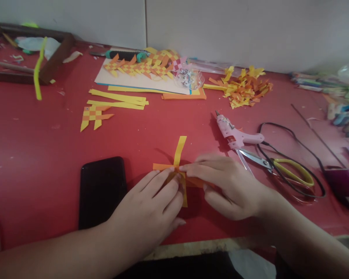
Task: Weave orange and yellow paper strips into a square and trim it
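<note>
- Paper strips (pixel 180 150), yellow and orange, cross near the middle of the red table (pixel 46 155), between both hands; one yellow end points to 12 o'clock, an orange end to 9. The directions below are taken from this crossing.
- Dark frame (pixel 58 54): far off at 10 o'clock, a yellow-green strip (pixel 38 73) lying over its edge.
- Woven paper fish (pixel 93 113): 10 o'clock, flat, just beside some loose yellow strips (pixel 118 97).
- Black phone (pixel 100 193): 9 o'clock, its lower end partly behind the left forearm.
- More woven pieces (pixel 133 69): 11 o'clock, on a white sheet (pixel 104 78).
- Left hand (pixel 156 197): 8 o'clock, fingers bent, grasping the strips at the crossing.
- Right hand (pixel 231 186): 3 o'clock, forefinger at the crossing, grasping the orange strip.
- Pink glue gun (pixel 232 133): 2 o'clock.
- Heap of orange and yellow pieces (pixel 244 91): 1 o'clock, near the wall.
- Scissors (pixel 293 170): 3 o'clock, beyond the right hand, a black cable (pixel 291 130) looping over them.
</note>
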The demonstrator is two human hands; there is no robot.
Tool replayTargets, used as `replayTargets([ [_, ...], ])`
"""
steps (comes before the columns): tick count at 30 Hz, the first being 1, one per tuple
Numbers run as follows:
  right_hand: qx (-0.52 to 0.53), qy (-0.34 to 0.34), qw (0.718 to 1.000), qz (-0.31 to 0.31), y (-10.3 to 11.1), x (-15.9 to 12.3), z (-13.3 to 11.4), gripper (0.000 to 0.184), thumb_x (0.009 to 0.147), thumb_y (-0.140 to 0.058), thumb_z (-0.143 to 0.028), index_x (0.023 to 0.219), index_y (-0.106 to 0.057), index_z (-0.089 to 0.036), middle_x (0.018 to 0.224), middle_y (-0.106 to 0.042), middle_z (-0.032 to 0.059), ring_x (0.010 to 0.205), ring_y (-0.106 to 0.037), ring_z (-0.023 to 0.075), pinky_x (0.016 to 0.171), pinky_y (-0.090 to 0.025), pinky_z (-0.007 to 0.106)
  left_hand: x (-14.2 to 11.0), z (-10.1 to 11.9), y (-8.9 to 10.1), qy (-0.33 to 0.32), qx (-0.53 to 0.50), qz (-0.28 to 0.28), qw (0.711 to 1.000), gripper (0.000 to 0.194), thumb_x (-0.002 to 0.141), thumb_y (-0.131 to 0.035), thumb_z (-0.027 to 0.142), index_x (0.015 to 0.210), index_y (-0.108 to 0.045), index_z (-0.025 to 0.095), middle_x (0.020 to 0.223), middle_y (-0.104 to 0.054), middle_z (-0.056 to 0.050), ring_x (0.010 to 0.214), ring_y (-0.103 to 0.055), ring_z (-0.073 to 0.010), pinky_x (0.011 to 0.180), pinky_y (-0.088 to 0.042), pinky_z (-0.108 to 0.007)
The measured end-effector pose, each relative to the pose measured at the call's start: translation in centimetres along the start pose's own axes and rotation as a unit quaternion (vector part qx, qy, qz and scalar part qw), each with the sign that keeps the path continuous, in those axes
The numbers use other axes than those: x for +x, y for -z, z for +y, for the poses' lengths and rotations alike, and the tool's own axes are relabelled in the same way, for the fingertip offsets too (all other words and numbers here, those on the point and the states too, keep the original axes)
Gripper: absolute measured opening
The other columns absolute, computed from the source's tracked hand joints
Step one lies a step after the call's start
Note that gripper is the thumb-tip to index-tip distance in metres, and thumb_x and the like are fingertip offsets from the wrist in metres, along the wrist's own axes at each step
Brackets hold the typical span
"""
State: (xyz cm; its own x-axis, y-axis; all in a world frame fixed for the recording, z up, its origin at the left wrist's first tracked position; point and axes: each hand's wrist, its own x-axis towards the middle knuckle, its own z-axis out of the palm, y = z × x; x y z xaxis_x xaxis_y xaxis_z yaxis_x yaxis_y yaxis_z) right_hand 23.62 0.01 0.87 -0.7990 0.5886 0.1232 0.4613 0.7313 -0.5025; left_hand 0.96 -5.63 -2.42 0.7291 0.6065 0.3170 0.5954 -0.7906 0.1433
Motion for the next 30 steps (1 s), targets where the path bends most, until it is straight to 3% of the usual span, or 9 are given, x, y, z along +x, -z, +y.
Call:
replayTargets([
  [7, -0.046, -0.026, 0.998, -0.039, 0.0, 0.3, -1.2, 0.03, 0.075, -0.043, -0.013, 0.097, -0.063, -0.017, 0.081, -0.066, 0.0066, 0.073, -0.055, 0.0204, 0.067, -0.045, 0.034, 0.1, -0.1, -0.1, -0.002, -0.008, -0.001, 1.0, 0.041, 0.09, -0.062, 0.041, 0.116, -0.064, 0.009, 0.125, -0.068, -0.013, 0.124, -0.057, -0.0342, 0.107, -0.043, -0.046],
  [13, -0.066, -0.035, 0.996, -0.045, 0.0, 0.4, -1.4, 0.025, 0.077, -0.042, -0.014, 0.088, -0.064, -0.016, 0.075, -0.063, 0.0051, 0.065, -0.048, 0.0189, 0.06, -0.038, 0.032, 0.1, 0.1, 0.1, 0.017, -0.016, -0.011, 1.0, 0.04, 0.086, -0.066, 0.037, 0.115, -0.064, 0.009, 0.133, -0.062, -0.022, 0.122, -0.059, -0.0381, 0.101, -0.051, -0.052],
  [18, -0.044, -0.042, 0.997, -0.05, 0.1, 0.4, -1.2, 0.019, 0.077, -0.042, -0.013, 0.08, -0.06, -0.018, 0.082, -0.066, 0.0074, 0.073, -0.054, 0.0192, 0.067, -0.044, 0.033, -0.1, 0.3, 0.3, 0.035, 0.01, -0.003, 0.999, 0.04, 0.087, -0.066, 0.039, 0.116, -0.064, 0.012, 0.128, -0.063, -0.027, 0.115, -0.064, -0.0415, 0.091, -0.056, -0.056],
  [24, -0.033, -0.046, 0.997, -0.051, 0.1, 0.3, -1.3, 0.025, 0.077, -0.041, -0.013, 0.088, -0.064, -0.016, 0.082, -0.066, 0.0081, 0.075, -0.056, 0.0203, 0.066, -0.045, 0.034, -0.2, 0.2, 0.3, 0.027, 0.028, -0.008, 0.999, 0.051, 0.087, -0.065, 0.046, 0.127, -0.059, 0.014, 0.128, -0.064, -0.025, 0.117, -0.064, -0.0395, 0.093, -0.054, -0.053],
  [27, -0.036, -0.047, 0.997, -0.047, 0.1, 0.2, -1.3, 0.031, 0.077, -0.042, -0.013, 0.098, -0.065, -0.015, 0.081, -0.066, 0.0078, 0.074, -0.056, 0.0206, 0.067, -0.046, 0.034, -0.1, 0.3, 0.3, 0.026, 0.049, -0.008, 0.998, 0.058, 0.09, -0.06, 0.049, 0.132, -0.055, 0.009, 0.127, -0.065, -0.024, 0.118, -0.063, -0.0386, 0.097, -0.051, -0.052],
  [30, -0.042, -0.051, 0.997, -0.046, 0.1, 0.2, -1.2, 0.028, 0.077, -0.042, -0.013, 0.092, -0.065, -0.015, 0.082, -0.066, 0.0086, 0.076, -0.057, 0.021, 0.068, -0.046, 0.034, 0.0, 0.4, 0.2, 0.019, 0.066, -0.006, 0.998, 0.063, 0.094, -0.052, 0.052, 0.128, -0.056, -0.001, 0.125, -0.067, -0.024, 0.117, -0.063, -0.0374, 0.102, -0.046, -0.049],
])
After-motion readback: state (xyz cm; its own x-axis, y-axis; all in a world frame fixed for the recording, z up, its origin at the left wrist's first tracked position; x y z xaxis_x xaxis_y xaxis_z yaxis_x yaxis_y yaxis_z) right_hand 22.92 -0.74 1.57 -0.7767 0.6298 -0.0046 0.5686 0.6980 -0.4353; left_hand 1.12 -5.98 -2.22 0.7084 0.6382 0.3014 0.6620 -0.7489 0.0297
